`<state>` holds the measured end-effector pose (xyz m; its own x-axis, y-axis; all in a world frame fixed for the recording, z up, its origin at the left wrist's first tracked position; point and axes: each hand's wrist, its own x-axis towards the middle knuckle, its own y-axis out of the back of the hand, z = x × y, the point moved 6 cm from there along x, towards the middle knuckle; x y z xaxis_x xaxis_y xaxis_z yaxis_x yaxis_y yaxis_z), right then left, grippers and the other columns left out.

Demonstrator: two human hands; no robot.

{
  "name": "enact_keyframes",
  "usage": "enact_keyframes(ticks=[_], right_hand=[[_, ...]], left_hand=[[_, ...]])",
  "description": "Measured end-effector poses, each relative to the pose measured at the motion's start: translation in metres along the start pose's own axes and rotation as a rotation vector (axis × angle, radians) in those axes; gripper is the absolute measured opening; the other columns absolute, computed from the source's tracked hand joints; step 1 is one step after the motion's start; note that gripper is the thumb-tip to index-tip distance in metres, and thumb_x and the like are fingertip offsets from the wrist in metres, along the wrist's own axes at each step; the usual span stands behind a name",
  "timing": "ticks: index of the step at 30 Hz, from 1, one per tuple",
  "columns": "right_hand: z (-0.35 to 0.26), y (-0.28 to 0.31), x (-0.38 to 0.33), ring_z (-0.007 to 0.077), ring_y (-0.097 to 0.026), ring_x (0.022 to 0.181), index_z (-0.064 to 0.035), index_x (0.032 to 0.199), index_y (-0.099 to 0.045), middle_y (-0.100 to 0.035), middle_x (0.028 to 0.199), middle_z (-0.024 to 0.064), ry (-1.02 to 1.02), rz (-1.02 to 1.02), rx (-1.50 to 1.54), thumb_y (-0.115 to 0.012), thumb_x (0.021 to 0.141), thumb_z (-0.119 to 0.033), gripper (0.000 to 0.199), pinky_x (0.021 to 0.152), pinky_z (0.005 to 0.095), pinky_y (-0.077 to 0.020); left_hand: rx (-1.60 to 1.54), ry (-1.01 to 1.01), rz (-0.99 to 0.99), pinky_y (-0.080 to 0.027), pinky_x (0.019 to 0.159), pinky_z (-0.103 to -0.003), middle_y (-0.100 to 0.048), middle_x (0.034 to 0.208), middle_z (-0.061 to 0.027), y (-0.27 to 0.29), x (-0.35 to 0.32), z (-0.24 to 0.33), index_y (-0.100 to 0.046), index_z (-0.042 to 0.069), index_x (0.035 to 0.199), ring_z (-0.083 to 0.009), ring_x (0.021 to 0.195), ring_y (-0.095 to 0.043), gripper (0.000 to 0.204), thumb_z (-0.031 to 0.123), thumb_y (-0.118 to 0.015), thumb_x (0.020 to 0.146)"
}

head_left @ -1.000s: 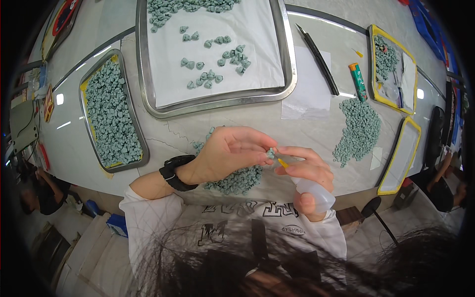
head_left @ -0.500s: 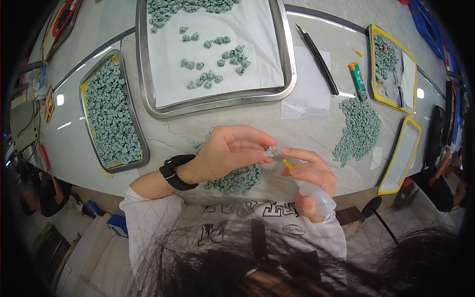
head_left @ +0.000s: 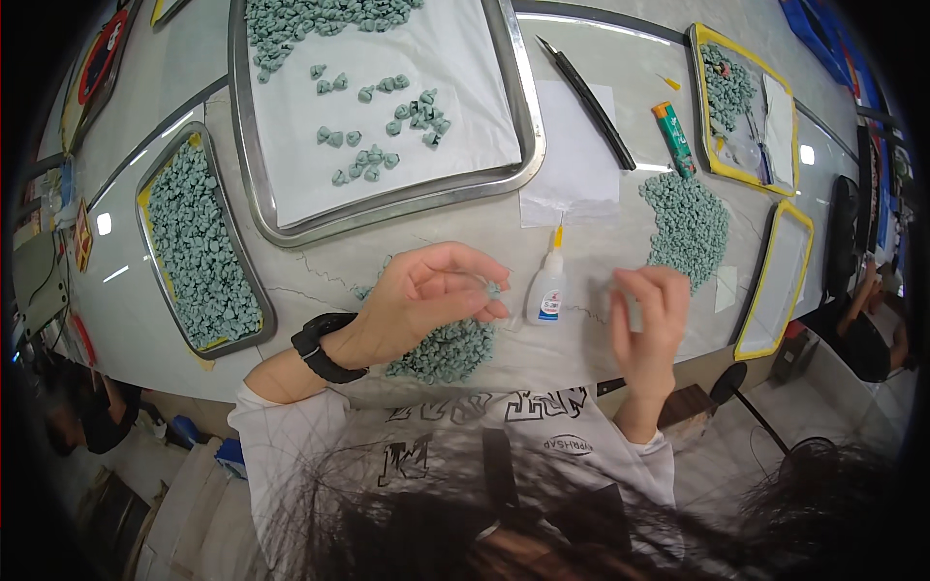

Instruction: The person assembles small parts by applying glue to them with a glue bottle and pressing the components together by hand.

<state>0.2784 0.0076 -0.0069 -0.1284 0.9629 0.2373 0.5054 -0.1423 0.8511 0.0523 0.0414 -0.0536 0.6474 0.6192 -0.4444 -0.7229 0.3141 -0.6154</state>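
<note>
My left hand (head_left: 431, 295), with a black watch on its wrist, pinches a small grey-green moulded piece (head_left: 494, 290) between thumb and fingertips. Most of that piece is hidden by the fingers. Beneath this hand lies a heap of similar grey-green pieces (head_left: 448, 351), partly covered by it. To the right of the piece, a small white glue bottle (head_left: 548, 294) with a yellow tip stands on the table. My right hand (head_left: 653, 324) is off the bottle, a little to its right, fingers loosely bent and apart from the thumb, holding nothing I can see.
A metal tray (head_left: 387, 210) lined with white paper carries scattered pieces. At left, a smaller tray (head_left: 263, 305) is full of them. Toward the right are a pile of tiny grey-green bits (head_left: 688, 228), a green lighter (head_left: 673, 140), black tweezers (head_left: 588, 102) and yellow-rimmed trays (head_left: 804, 215).
My right hand has let go of the glue bottle, which now stands upright on the table, and has drawn back to the right. My left hand still pinches the small piece. The view has shifted slightly.
</note>
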Motion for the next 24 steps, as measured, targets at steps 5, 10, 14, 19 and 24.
enact_keyframes(ticks=[5, 10, 14, 19, 24], right_hand=[[0.042, 0.023, -0.01, 0.0241, -0.049, 0.076, -0.0067, 0.085, -0.064, -0.053, 0.081, 0.0063, -0.124, 0.059, -0.167, -0.071, 0.068, -0.001, 0.019, 0.067, 0.0362, -0.0385], [0.042, 0.014, 0.0, 0.0239, -0.051, 0.075, -0.0057, 0.082, -0.063, -0.053, 0.076, 0.0057, -0.103, -0.033, -0.221, -0.07, 0.067, 0.001, 0.017, 0.068, 0.0348, -0.0393], [0.027, 0.014, 0.009, 0.0239, -0.051, 0.072, -0.007, 0.079, -0.063, -0.053, 0.073, 0.0044, 0.008, -0.031, -0.236, -0.07, 0.063, 0.001, 0.019, 0.065, 0.0343, -0.0379], [-0.049, 0.006, 0.019, 0.0228, -0.052, 0.067, -0.0064, 0.081, -0.063, -0.054, 0.073, 0.0033, 0.221, -0.027, 0.172, -0.072, 0.057, 0.0, 0.026, 0.065, 0.0347, -0.0385], [-0.069, -0.023, 0.021, 0.0217, -0.054, 0.065, -0.0061, 0.083, -0.062, -0.056, 0.074, 0.0028, 0.334, -0.132, 0.353, -0.073, 0.056, 0.0, 0.029, 0.066, 0.0346, -0.0399]], left_hand=[[-0.012, 0.02, -0.024, -0.051, 0.083, -0.028, -0.057, 0.111, -0.0113, -0.006, 0.003, -0.006, -0.055, -0.003, 0.11, -0.0166, 0.093, -0.063, 0.021, 0.003, -0.056, 0.09], [0.011, 0.036, -0.058, -0.051, 0.084, -0.029, -0.057, 0.112, -0.0116, -0.008, 0.003, -0.01, -0.055, -0.003, 0.109, -0.0167, 0.094, -0.063, 0.021, 0.002, -0.056, 0.089], [0.024, 0.085, -0.079, -0.051, 0.085, -0.028, -0.058, 0.11, -0.0109, -0.015, 0.0, -0.011, -0.054, -0.004, 0.115, -0.0157, 0.095, -0.062, 0.026, -0.001, -0.056, 0.089], [0.119, 0.085, -0.175, -0.05, 0.085, -0.024, -0.059, 0.108, -0.0095, -0.024, -0.005, -0.017, -0.047, -0.003, 0.128, -0.0116, 0.094, -0.061, 0.041, -0.004, -0.056, 0.089], [0.27, 0.04, -0.213, -0.05, 0.081, -0.02, -0.06, 0.106, -0.0083, -0.027, -0.007, -0.015, -0.046, -0.003, 0.132, -0.0072, 0.093, -0.059, 0.047, -0.005, -0.059, 0.087]])
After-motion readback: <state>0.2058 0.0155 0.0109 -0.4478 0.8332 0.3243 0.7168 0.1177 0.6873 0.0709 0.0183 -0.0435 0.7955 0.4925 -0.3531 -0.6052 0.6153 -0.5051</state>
